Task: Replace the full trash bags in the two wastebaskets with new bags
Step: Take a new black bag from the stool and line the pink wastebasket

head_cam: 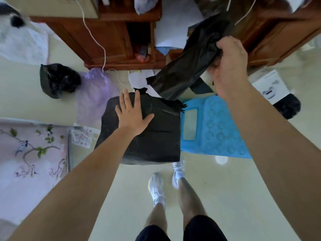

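1. At centre, I see the left hand (132, 117) lying flat, fingers spread, on the black-bagged wastebasket (156, 136).
2. Far right, the right hand (229, 61) clutches a loose black bag (187, 66) (lower end near the blue wastebasket (217, 129)).

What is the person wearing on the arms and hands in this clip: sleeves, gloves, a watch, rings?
No sleeves show: the left arm and right arm are bare to the frame edge. The left hand and right hand have no gloves, and no watch, bracelet or ring is visible.
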The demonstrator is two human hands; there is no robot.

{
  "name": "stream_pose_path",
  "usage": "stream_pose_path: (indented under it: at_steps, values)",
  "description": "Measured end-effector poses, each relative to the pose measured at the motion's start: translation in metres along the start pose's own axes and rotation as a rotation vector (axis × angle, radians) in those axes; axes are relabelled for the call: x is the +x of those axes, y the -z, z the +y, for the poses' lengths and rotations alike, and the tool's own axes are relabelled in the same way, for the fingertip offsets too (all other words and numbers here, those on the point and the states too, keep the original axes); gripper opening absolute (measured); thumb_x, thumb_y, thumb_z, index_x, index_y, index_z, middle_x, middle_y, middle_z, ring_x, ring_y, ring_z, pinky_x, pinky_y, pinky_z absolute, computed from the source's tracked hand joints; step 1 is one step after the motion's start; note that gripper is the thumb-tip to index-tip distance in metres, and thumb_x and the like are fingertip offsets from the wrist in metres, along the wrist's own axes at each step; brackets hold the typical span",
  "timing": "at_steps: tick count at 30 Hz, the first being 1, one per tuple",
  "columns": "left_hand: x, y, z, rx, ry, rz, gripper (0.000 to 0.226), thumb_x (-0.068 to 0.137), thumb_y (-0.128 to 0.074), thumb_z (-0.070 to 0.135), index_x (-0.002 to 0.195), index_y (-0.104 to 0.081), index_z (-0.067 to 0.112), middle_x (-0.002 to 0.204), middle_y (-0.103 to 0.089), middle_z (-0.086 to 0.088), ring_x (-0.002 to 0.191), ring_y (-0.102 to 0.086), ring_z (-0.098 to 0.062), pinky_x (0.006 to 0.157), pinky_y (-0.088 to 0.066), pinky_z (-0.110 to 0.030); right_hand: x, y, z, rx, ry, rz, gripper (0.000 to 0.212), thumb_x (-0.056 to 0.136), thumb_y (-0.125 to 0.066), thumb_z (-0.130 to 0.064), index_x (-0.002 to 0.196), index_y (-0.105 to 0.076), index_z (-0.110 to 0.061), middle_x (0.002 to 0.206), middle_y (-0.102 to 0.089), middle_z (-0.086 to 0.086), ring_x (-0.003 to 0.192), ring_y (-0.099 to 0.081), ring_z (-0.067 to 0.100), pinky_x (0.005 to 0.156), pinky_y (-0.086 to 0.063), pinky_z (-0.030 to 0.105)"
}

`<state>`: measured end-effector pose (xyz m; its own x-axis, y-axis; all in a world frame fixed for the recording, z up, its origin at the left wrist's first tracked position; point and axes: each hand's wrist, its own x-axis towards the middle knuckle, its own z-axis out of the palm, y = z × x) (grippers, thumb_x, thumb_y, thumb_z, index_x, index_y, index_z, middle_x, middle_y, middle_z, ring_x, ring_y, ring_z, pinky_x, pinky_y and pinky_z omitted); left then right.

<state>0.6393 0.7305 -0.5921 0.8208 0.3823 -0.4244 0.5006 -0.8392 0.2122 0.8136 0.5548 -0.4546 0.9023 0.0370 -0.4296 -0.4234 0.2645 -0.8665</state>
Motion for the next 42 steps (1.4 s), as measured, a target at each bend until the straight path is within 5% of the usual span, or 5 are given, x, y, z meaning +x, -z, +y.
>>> stream_pose_path:
  at_steps: [9,16,24,30,42]
  values:
    - [-0.131,0.141,0.113,-1.612,0.421,-0.413,0.09,0.082,-0.041,0.081,0.153,-0.03,0.026,0.156,-0.037,-0.005,0.144,-0.032,-0.028,0.118,-0.022,-0.056,-0.159,0.083,-0.092,0.391,-0.126,0.023,0.031,0.095,-0.03,-0.009,0.094,-0.061,-0.008,0.084,-0.071,0.006,0.075,-0.067,0.018,0.066,-0.057,0.026]
    - [-0.215,0.187,0.215,-1.935,0.272,-0.524,0.081,0.087,-0.034,0.078,0.142,-0.047,0.02,0.138,-0.055,-0.009,0.117,-0.058,-0.031,0.107,-0.041,-0.049,-0.252,0.212,-0.137,-0.018,-0.17,0.43,0.013,0.081,-0.041,-0.009,0.077,-0.041,-0.021,0.071,-0.039,0.004,0.062,-0.039,0.018,0.061,-0.038,0.031]
    - [-0.296,0.141,0.393,-1.355,0.089,-0.507,0.024,0.095,-0.059,0.006,0.118,-0.063,0.001,0.119,-0.067,-0.016,0.094,-0.068,-0.026,0.072,-0.053,-0.034,-0.362,0.391,-0.153,0.326,-0.106,0.517,0.041,0.099,-0.046,-0.054,0.112,-0.066,-0.02,0.105,-0.075,0.007,0.094,-0.072,0.027,0.081,-0.057,0.041]
    - [-0.424,0.059,0.557,-1.175,-0.106,-0.624,0.018,0.091,-0.07,0.014,0.107,-0.062,0.009,0.1,-0.068,-0.01,0.088,-0.067,-0.029,0.077,-0.056,-0.044,-0.46,0.567,-0.138,0.565,0.079,0.721,0.029,0.098,-0.061,-0.012,0.125,-0.062,-0.004,0.114,-0.073,0.013,0.093,-0.073,0.023,0.076,-0.059,0.033]
    - [-0.594,-0.089,0.815,-0.746,-0.348,-0.674,0.024,0.087,-0.067,0.014,0.109,-0.057,0.009,0.115,-0.063,-0.01,0.086,-0.063,-0.019,0.066,-0.054,-0.034,-0.563,0.856,-0.208,0.903,0.273,0.892,0.027,0.096,-0.059,-0.028,0.107,-0.067,-0.005,0.099,-0.071,0.011,0.088,-0.069,0.021,0.074,-0.055,0.032]
